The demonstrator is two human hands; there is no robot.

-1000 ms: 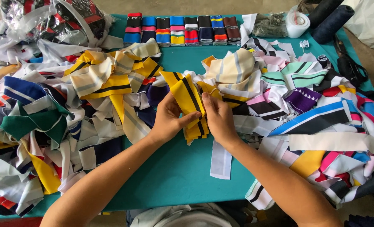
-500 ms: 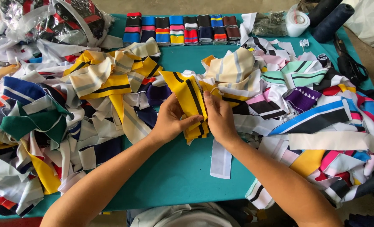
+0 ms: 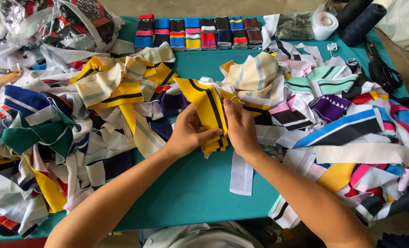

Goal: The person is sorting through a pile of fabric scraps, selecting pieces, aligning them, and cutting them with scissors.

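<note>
Garment workshop: fabric strips (image 3: pixel 98 87) heaped (thread cones (image 3: pixel 363 18) too)

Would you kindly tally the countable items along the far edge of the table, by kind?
Folded striped stacks in the row: 8
Dark thread cones: 2
White tape roll: 1
Total: 11

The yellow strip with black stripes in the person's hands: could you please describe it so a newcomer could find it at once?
Start at the teal table, heaped with fabric strips left and right. In the gap between the heaps, the left hand and right hand meet. Between them is the yellow strip, fanning upward from a folded stack; unlike the loose yellow pieces to its left, it is held.
</note>
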